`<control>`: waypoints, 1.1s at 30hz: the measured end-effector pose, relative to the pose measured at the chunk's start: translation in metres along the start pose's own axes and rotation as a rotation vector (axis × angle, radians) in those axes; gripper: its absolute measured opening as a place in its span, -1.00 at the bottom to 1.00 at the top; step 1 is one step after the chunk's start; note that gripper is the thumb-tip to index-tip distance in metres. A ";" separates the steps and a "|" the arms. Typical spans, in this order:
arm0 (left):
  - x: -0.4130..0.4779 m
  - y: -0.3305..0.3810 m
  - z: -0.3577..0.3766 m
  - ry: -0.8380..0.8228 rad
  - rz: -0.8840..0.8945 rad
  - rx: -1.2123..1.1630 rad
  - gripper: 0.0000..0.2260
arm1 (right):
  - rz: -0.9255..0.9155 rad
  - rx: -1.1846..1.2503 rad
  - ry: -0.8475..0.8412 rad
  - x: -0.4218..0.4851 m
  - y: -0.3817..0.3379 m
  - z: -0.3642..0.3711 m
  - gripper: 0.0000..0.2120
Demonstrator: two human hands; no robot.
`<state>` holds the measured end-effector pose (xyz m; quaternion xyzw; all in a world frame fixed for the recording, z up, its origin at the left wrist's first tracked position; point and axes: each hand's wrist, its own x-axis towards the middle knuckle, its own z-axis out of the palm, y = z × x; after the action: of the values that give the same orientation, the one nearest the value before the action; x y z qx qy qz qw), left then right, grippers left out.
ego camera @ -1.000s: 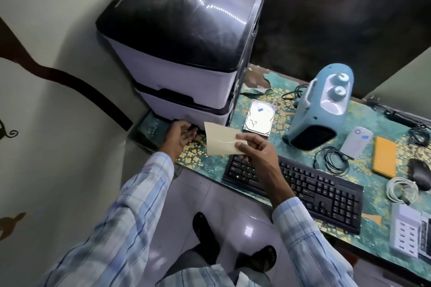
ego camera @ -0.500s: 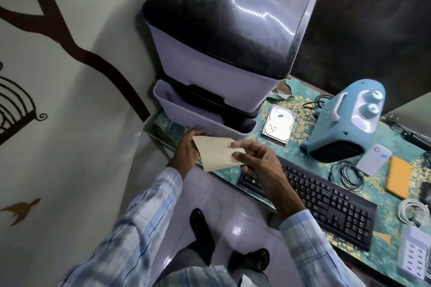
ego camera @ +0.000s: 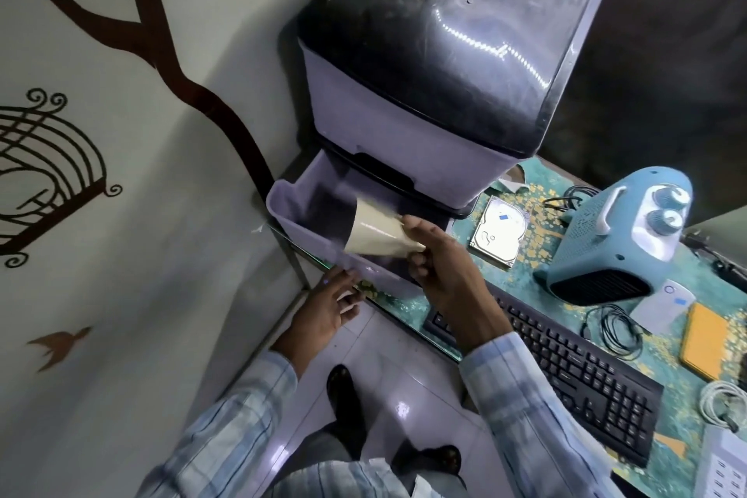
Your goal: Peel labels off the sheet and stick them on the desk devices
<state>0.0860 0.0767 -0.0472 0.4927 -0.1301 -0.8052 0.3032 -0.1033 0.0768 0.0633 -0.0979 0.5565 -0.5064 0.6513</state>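
Observation:
My right hand (ego camera: 440,271) pinches the tan label sheet (ego camera: 374,232), curled, over the pulled-out bottom drawer (ego camera: 319,230) of a grey drawer unit (ego camera: 424,101) with a black top. My left hand (ego camera: 327,307) sits just below the drawer's front edge, fingers extended and holding nothing. On the desk, the bare hard drive (ego camera: 500,231) and the grey power bank (ego camera: 663,305) each carry a small blue label. A blue heater (ego camera: 614,243) and a black keyboard (ego camera: 574,372) lie to the right.
A yellow case (ego camera: 703,340), black cable (ego camera: 614,329), white coiled cable (ego camera: 723,400) and a white keypad device (ego camera: 727,469) sit at the desk's right. The wall with a tree decal is at left. My shoes stand on the tiled floor (ego camera: 388,388) below.
The bottom drawer has come out further. My right hand has carried the sheet up over the open drawer. My left hand has let go of the drawer front and dropped below it.

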 end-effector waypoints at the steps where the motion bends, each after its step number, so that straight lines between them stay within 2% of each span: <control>1: -0.002 0.001 0.001 -0.014 0.010 -0.001 -0.78 | 0.003 0.026 0.058 0.007 0.003 0.005 -0.87; 4: -0.004 0.001 0.003 -0.015 0.011 0.012 -0.74 | 0.005 0.059 0.201 0.029 0.012 0.020 -0.83; 6: -0.005 0.000 0.004 -0.008 0.021 0.014 -0.72 | 0.037 0.037 0.248 0.047 0.019 0.027 -0.88; 9: -0.007 0.000 0.001 -0.017 0.029 0.022 -0.68 | 0.114 -0.094 0.278 0.062 0.025 0.030 -0.59; 10: -0.007 0.000 0.001 -0.017 0.028 0.031 -0.67 | 0.118 -0.101 0.281 0.062 0.025 0.030 -0.58; 12: -0.005 0.001 0.002 -0.007 0.024 0.049 -0.68 | 0.105 -0.103 0.268 0.060 0.025 0.030 -0.62; 16: -0.002 0.004 0.006 -0.004 0.022 0.072 -0.85 | 0.056 -0.156 0.255 0.051 0.022 0.022 -0.74; 22: 0.008 0.011 0.018 -0.016 0.033 0.092 -0.66 | -0.077 -0.263 0.181 0.024 0.009 0.013 -0.79; 24: 0.014 0.016 0.025 -0.025 0.023 0.078 -0.55 | -0.162 -0.310 0.186 0.012 0.003 0.009 -0.84; 27: 0.024 0.029 0.038 -0.032 0.018 0.031 -0.50 | -0.284 -0.339 0.205 -0.003 -0.004 0.005 -0.89; 31: 0.041 0.042 0.053 -0.005 0.012 0.000 -0.74 | -0.324 -0.321 0.217 -0.018 -0.012 -0.006 -0.86; 33: 0.049 0.047 0.061 0.019 0.011 -0.021 -0.79 | -0.337 -0.296 0.222 -0.025 -0.013 -0.016 -0.87</control>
<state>0.0332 0.0048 -0.0286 0.4964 -0.1217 -0.8000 0.3141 -0.1204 0.0968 0.0826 -0.2275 0.6684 -0.5287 0.4711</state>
